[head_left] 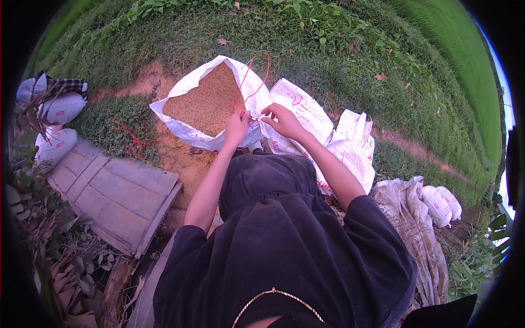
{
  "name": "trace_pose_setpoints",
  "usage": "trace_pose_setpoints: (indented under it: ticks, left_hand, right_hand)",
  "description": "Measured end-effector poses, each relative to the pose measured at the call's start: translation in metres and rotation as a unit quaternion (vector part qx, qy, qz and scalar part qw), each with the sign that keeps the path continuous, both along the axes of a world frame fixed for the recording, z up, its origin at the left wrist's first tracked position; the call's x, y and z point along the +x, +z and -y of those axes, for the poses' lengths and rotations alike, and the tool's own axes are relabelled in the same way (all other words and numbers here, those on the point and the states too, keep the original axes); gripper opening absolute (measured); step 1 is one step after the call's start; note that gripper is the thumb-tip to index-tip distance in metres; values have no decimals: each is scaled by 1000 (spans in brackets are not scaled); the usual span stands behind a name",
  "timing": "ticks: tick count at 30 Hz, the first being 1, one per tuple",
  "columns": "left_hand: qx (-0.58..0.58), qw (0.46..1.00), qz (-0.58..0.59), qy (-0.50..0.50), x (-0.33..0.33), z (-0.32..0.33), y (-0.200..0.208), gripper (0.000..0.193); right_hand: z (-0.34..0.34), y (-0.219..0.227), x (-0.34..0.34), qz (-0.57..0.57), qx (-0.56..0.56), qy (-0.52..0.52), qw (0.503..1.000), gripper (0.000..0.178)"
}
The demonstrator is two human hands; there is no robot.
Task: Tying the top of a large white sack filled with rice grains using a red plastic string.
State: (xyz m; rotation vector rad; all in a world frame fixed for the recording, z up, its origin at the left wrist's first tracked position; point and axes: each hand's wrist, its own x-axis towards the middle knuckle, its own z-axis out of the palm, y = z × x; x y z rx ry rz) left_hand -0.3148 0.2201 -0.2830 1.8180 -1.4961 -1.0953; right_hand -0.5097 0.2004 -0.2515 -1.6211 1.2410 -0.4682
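An open white woven sack (188, 135) stands on the ground just ahead of the person, a little to the left, its mouth spread wide and its pale rim slack and wrinkled. Golden-brown grain (205, 101) fills much of the opening, and more of the same colour lies scattered on the ground at its near left side. A thin red string (268, 65) loops up over the right side of the rim. The left hand (238, 124) has its fingers closed on this string at the near right edge; the right hand (284, 121) is beside it, thumb and fingers bent together at the rim — whether they pinch string or fabric, I cannot tell.

Flattened white sacks (353, 158) lie just right of the open one, carrying large red figures and lines of smaller red print, bent and too small to read. Filled white sacks at the left (63, 108) and right (437, 205) bear red marks too — short printed rows on their sides.
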Motion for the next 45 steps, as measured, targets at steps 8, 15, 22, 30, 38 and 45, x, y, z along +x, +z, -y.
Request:
trace_pose_setpoints:
  ticks: [8, 15, 22, 30, 38, 45]
  left_hand:
    - [44, 998, 40, -14, 0, -2, 5, 31]
    - [159, 979, 78, -96, -2, -38, 41, 28]
    - [-2, 902, -425, 77, -20, -27, 40, 30]
    - [84, 732, -638, 222, -19, -39, -23, 32]
    - [111, 765, -603, 199, -11, -69, -11, 34]
    - [116, 838, -508, 165, -2, -66, -13, 34]
  right_hand:
    - [31, -51, 25, -41, -67, 172, 982, 21]
    - [52, -38, 11, 262, 285, -190, 902, 26]
    - [62, -43, 14, 327, 342, -254, 843, 22]
    - [72, -64, 17, 238, 328, -233, 884, 20]
    - [107, -67, -11, 131, 295, -160, 933, 22]
    - [109, -42, 13, 79, 176, -91, 977, 23]
